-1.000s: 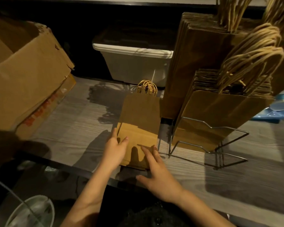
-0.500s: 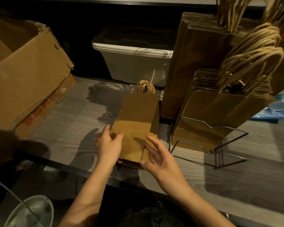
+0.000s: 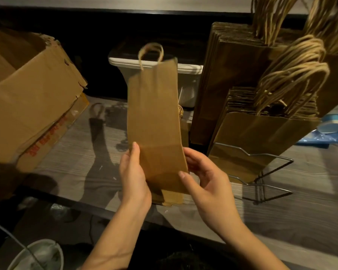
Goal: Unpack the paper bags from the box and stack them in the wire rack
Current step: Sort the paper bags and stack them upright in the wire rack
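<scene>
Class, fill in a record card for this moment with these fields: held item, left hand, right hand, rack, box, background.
held item: paper bag, upright, handle on top
left hand: left hand grips the bag's lower left edge
right hand: right hand pinches its lower right edge, thumb in front
rack: wire rack at right, holding stacked bags, handles up
box: cardboard box at left, open
background: white tub behind the held bag

box [image 3: 27, 106] left — wire rack [image 3: 261, 172] right
</scene>
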`<state>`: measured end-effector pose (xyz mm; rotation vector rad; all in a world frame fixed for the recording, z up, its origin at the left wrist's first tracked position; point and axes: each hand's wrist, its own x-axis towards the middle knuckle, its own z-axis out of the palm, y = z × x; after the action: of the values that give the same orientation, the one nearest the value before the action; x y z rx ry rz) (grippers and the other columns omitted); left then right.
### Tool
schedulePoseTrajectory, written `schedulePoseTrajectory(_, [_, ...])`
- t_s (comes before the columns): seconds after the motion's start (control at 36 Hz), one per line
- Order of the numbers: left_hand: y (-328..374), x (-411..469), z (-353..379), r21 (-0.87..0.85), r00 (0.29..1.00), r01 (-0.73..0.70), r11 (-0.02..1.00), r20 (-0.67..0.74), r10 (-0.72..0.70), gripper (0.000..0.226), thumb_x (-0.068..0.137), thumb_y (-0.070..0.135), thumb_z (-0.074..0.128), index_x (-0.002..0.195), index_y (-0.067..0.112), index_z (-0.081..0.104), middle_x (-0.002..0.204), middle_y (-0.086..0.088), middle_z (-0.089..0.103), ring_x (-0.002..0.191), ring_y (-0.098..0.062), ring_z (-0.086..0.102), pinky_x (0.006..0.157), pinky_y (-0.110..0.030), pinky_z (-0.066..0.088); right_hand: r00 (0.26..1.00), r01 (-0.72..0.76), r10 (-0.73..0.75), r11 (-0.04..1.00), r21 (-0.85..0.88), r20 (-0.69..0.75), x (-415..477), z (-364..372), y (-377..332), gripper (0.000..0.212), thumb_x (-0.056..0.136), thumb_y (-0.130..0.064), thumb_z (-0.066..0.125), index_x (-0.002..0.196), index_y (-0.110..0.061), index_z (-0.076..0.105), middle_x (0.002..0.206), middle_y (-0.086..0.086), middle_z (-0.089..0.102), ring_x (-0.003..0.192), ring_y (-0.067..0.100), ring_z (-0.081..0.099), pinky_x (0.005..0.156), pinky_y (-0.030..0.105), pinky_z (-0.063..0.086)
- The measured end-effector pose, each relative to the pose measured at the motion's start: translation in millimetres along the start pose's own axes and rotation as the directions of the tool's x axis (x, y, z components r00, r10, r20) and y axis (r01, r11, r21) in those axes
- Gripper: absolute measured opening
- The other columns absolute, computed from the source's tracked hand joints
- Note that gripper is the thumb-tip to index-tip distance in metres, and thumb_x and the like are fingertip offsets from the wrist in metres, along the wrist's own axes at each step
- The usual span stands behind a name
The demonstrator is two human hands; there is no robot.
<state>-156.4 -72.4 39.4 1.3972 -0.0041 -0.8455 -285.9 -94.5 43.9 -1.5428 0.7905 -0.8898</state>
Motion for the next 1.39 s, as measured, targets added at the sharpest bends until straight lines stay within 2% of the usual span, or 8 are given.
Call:
schedulePoseTrajectory(0.22, [3.6,-19.0,25.3,-0.004,0.976,-0.162,0.987,0.148,0.160,0.031,0.098,0.043,0.040,0.124,0.032,0.051,0.121,0.010,0.061,0.105,0.001,0.060,0.083,-0.021,0.043,0.897,0.272,-0.407,0.816,-0.510,-0.172,6.7,-28.1,-6.1,0.044,0.083,-0.006,0.061,0.122,-0.024,0.055,0.109,-0.019,0.057,0.103,-0.005,0.054,0.087,0.004,0.041])
schedulePoseTrajectory(0.36, [8.5,-35.9,48.3,0.005,0.938,-0.219,0.976,0.275,0.209,0.056,0.097,0.039,0.040,0.149,0.034,0.018,0.152,0.008,0.029,0.125,-0.001,0.032,0.104,-0.024,0.027,0.790,0.208,-0.533,0.697,-0.686,-0.302,10.9,-56.8,-4.1,0.036,0.087,-0.015,0.055,0.123,-0.009,0.054,0.112,-0.006,0.051,0.105,0.010,0.052,0.093,0.014,0.042])
schedulePoseTrajectory(0.47, [12.2,-48.2,64.4,0.010,0.872,-0.291,0.957,0.415,0.261,0.030,0.099,0.034,0.037,0.120,0.055,0.037,0.142,0.014,0.044,0.129,-0.001,0.040,0.107,-0.025,0.031,0.677,0.094,-0.572,0.691,-0.717,-0.463,12.5,-76.2,2.6,0.037,0.082,-0.006,0.062,0.118,-0.005,0.055,0.108,0.011,0.055,0.103,0.019,0.050,0.093,0.013,0.038])
schedulePoseTrajectory(0.56, [14.4,-55.0,80.6,-0.003,0.812,-0.346,0.938,0.499,0.301,0.038,0.098,0.033,0.037,0.086,0.067,0.049,0.105,0.030,0.062,0.103,0.011,0.055,0.085,-0.014,0.042,0.643,0.047,-0.552,0.720,-0.692,-0.530,14.0,-87.6,8.7,0.047,0.075,0.008,0.068,0.119,-0.001,0.052,0.107,0.023,0.054,0.097,0.031,0.056,0.090,0.032,0.047])
schedulePoseTrajectory(0.69, [17.6,-61.5,96.8,-0.011,0.757,-0.425,0.905,0.544,0.362,0.026,0.088,0.043,0.040,0.084,0.059,0.060,0.097,0.033,0.065,0.103,0.009,0.058,0.090,-0.017,0.046,0.632,0.031,-0.552,0.720,-0.694,-0.544,18.1,-99.8,9.0,0.045,0.073,0.011,0.070,0.115,0.006,0.055,0.107,0.024,0.053,0.093,0.005,0.045,0.085,0.024,0.046])
schedulePoseTrajectory(0.92, [18.9,-62.6,110.3,-0.053,0.707,-0.432,0.900,0.600,0.374,0.033,0.084,0.044,0.040,0.113,0.044,0.054,0.123,0.018,0.061,0.118,-0.003,0.055,0.104,-0.030,0.043,0.640,0.007,-0.549,0.704,-0.710,-0.537,25.3,-115.6,10.1,0.052,0.073,0.005,0.072,0.119,-0.003,0.049,0.113,0.023,0.051,0.089,0.024,0.057,0.084,0.024,0.047])
schedulePoseTrajectory(1.08, [-1.6,-53.1,105.1,0.085,0.744,-0.392,0.916,0.615,0.261,0.023,0.098,0.034,0.035,0.100,0.056,0.040,0.094,0.052,0.050,0.096,0.032,0.044,0.082,0.004,0.035,0.660,-0.008,-0.524,0.712,-0.703,-0.539,18.8,-112.5,17.1,0.053,0.072,0.006,0.075,0.118,0.002,0.049,0.111,0.023,0.051,0.089,0.001,0.043,0.086,0.000,0.033])
schedulePoseTrajectory(1.39, [-7.3,-44.9,102.1,0.109,0.645,-0.496,0.862,0.710,0.281,0.040,0.099,0.029,0.035,0.128,0.057,0.029,0.123,0.052,0.030,0.118,0.031,0.026,0.096,0.004,0.025,0.795,0.006,-0.292,0.880,-0.475,-0.532,20.1,-107.4,21.3,0.082,0.082,0.002,0.066,0.147,-0.013,0.019,0.148,0.009,0.032,0.134,0.018,0.037,0.109,0.044,0.038])
